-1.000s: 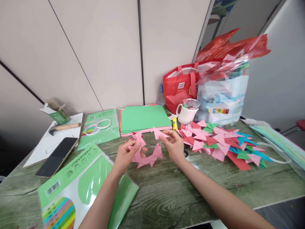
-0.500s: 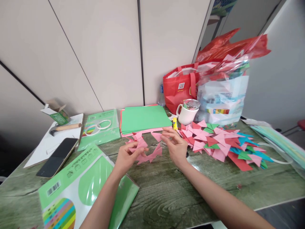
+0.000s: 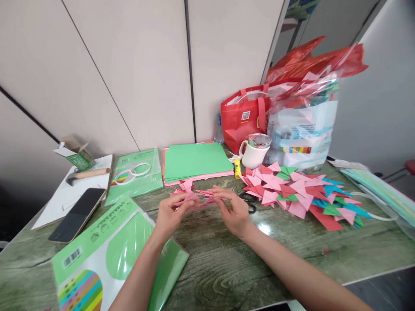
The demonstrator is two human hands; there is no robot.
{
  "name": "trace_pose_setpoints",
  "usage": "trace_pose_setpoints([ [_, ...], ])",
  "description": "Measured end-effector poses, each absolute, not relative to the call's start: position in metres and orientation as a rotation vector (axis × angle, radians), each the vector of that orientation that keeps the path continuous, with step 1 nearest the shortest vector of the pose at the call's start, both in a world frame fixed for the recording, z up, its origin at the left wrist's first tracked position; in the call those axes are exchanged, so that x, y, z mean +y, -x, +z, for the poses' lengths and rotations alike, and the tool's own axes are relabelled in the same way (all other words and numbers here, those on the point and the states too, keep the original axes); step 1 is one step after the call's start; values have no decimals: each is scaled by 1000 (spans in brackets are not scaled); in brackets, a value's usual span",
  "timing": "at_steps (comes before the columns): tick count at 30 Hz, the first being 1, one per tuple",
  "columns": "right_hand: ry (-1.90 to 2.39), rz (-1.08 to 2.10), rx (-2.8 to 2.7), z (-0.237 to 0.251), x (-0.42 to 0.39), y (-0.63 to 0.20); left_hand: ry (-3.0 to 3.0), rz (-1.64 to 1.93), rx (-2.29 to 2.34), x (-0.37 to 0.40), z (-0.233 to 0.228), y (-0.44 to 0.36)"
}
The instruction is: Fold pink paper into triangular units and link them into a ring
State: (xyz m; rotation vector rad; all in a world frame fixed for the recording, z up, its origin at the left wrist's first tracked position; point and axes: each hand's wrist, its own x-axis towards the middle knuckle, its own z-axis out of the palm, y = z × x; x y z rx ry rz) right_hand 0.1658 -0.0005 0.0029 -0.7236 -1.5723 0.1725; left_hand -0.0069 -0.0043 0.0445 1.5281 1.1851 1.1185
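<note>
Between thumb and fingers, my left hand (image 3: 171,214) pinches a curved chain of pink folded paper pieces (image 3: 187,197). My right hand (image 3: 234,211) is closed on a pink folded paper triangle (image 3: 205,193), its tip meeting the chain near my left fingertips. The fingers hide part of the chain, so I cannot tell whether the triangle sits inside it or only touches it. To the right of my right hand spreads a pile of folded paper triangles (image 3: 300,188) in pink, red, green and blue. Black scissors (image 3: 251,207) lie partly behind that hand.
Behind my hands lies a stack of green sheets (image 3: 197,160), beside a yellow glue stick (image 3: 237,169) and white mug (image 3: 255,153). Bags (image 3: 244,116) stand at the back right. On the left are a phone (image 3: 78,214), hammer (image 3: 87,174), tape rings (image 3: 141,169) and green paper packet (image 3: 126,242).
My right hand has moved left and slightly down, bringing its pink triangle against the chain in my left hand. The scissors now show more.
</note>
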Motion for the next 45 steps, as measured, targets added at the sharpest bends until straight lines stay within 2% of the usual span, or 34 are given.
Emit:
trace_pose_setpoints([
  [45,624,110,-1644,6,-1,-167,-1432,1279,1227,-3,40,9],
])
